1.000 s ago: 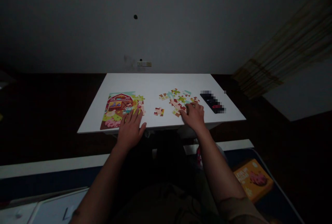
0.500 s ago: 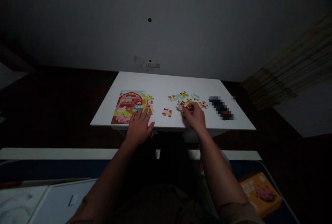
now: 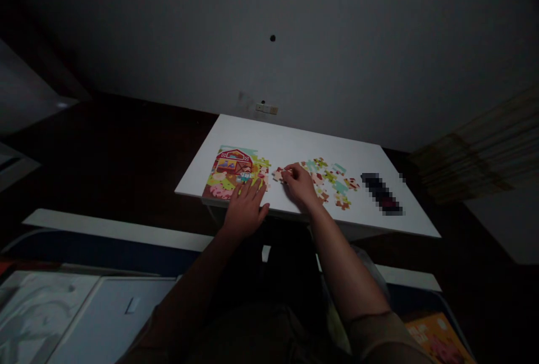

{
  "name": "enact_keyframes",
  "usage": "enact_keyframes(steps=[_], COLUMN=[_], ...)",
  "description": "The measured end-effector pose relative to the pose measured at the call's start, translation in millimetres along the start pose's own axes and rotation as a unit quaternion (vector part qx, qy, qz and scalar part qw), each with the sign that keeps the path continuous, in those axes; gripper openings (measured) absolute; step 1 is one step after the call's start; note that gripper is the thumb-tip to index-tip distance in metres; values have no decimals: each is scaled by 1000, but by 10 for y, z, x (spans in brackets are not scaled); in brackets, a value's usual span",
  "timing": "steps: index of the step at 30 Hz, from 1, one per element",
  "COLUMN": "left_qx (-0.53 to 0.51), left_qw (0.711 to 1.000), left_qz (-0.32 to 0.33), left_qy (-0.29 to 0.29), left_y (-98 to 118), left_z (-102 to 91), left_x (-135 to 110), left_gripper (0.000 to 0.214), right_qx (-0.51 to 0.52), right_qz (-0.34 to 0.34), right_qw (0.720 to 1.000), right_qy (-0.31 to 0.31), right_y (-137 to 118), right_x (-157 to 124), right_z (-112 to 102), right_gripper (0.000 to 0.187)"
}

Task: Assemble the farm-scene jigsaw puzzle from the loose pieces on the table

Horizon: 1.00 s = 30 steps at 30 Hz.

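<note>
A partly assembled jigsaw puzzle [image 3: 229,164] with a red barn and farm animals lies on the left half of the white table. Across its lower right part rests my left hand [image 3: 245,206], palm down with fingers stretched and spread. My right hand [image 3: 300,185] is closed in a pinch on a puzzle piece [image 3: 278,174], just right of the puzzle's ragged edge and apart from it. Several loose puzzle pieces [image 3: 340,185] are scattered to the right of this hand, which hides part of the tabletop beneath it.
A dark, pixelated object [image 3: 381,192] lies on the right of the white table [image 3: 261,131]. Below the table's front edge, a white open box [image 3: 113,319] is at lower left and an orange box [image 3: 438,339] at lower right. A wall with sockets [image 3: 266,109] stands behind.
My right hand has moved left with the puzzle piece, nearer the assembled puzzle, uncovering more loose pieces. My left hand stays on the puzzle. The whole view has turned and tilted slightly.
</note>
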<state>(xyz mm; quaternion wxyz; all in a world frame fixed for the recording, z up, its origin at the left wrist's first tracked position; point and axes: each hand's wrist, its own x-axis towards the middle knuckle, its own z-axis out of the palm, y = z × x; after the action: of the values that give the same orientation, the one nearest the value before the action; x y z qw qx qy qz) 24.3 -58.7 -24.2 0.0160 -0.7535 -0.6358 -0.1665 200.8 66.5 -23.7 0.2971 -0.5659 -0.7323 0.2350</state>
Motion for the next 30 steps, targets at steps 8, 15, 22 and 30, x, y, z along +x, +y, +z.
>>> enact_keyframes(steps=[8,15,22,30], left_qx=[-17,-27,-26,-15], left_qw=[1000,1000,1000,1000], left_qz=[4,5,6,10], left_qy=[-1,-4,-4,-15], left_y=[-35,-45,-66,-71], left_z=[-14,-17,-13,-19], left_x=[-3,-4,9,53], left_gripper=[55,54,55,56], right_qx=[14,-18,-124,-233], right_qz=[24,-11,-26,-32], right_qw=[995,993,984,970], right_qy=[-99,-116,-129,-62], right_y=[-85,-101,-233,-374], right_x=[297,350,445,368], right_z=[42,9,-9,-28], right_gripper=[25,23,19,28])
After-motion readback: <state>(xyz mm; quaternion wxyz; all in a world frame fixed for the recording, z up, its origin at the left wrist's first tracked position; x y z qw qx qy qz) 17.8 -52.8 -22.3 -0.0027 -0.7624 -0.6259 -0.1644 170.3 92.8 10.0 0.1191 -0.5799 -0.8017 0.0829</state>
